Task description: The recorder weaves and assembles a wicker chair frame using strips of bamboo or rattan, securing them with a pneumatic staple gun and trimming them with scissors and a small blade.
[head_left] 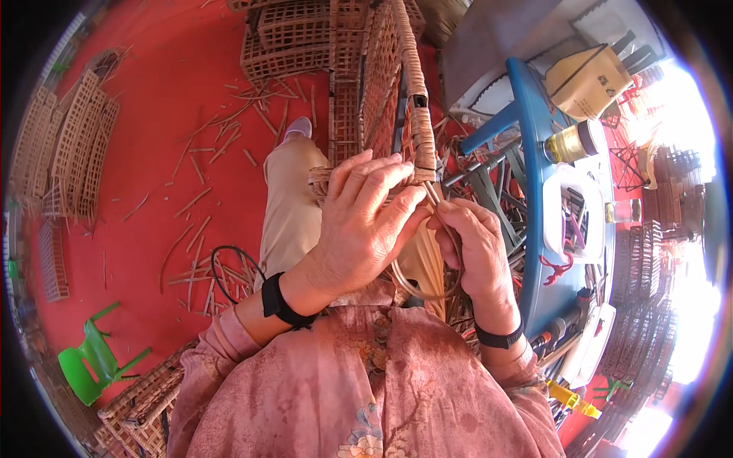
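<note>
A woven rattan frame (418, 99) with a wrapped rim runs away from me, its near corner between my hands. My left hand (363, 210) lies over the frame's near edge, fingers bent across it and the thumb close to the corner. A thin brown rattan strip (418, 292) comes from that corner and loops down below the hands. My right hand (475, 240) pinches the strip just right of the corner, thumb against fingers. The left hand's palm side and its exact hold are hidden.
A blue stool or table (538, 145) at right carries a white tub (556, 183) of tools, a jar (571, 143) and a tan bag (588, 80). Cut strips (195, 202) litter the red floor. Woven panels (72, 145) and a green chair (93, 361) are at left.
</note>
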`<action>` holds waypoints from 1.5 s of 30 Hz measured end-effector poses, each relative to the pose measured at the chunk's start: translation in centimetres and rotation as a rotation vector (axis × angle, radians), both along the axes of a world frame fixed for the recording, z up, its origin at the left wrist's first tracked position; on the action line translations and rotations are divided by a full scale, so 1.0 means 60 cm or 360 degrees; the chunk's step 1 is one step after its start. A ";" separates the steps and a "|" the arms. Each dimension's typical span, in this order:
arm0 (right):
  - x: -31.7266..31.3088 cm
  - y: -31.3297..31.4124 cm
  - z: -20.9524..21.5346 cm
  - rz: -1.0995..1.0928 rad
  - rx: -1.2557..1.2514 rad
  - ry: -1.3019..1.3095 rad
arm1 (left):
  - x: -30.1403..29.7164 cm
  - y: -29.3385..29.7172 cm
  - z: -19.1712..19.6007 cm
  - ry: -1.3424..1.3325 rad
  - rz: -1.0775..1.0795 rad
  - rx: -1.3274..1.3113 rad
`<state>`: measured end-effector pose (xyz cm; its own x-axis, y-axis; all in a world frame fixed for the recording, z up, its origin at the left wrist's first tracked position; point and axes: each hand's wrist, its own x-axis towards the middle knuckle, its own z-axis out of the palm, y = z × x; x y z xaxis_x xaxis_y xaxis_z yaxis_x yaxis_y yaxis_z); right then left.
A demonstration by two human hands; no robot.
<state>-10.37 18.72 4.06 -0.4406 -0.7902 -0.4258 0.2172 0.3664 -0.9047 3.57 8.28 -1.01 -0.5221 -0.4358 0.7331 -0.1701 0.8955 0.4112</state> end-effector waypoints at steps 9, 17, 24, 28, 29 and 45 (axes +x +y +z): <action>-0.006 -0.010 -0.009 -0.0077 -0.0048 -0.0238 | 0.003 -0.002 -0.001 -0.0003 -0.0019 -0.0019; -0.020 -0.008 -0.024 -0.0207 -0.0051 -0.0851 | 0.003 -0.001 0.002 0.0000 -0.0048 0.0021; -0.010 -0.016 -0.011 -0.0215 -0.0062 -0.0514 | 0.002 -0.003 0.002 0.0019 -0.0060 -0.0038; -0.003 -0.019 -0.016 -0.0245 -0.0087 -0.0550 | 0.004 -0.003 0.005 0.0001 -0.0054 -0.0021; 0.004 -0.016 -0.019 -0.0244 -0.0138 -0.0444 | 0.004 -0.005 0.004 -0.0004 -0.0057 -0.0062; 0.038 -0.021 -0.055 -0.0371 -0.0391 0.0264 | 0.006 -0.006 -0.001 -0.0037 -0.0139 0.0003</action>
<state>-8.10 17.43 0.78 -0.6679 -0.7302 -0.1438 0.1121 0.0923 -0.9894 3.94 7.91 -1.04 -0.5753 -0.3891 0.7194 -0.1007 0.9066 0.4098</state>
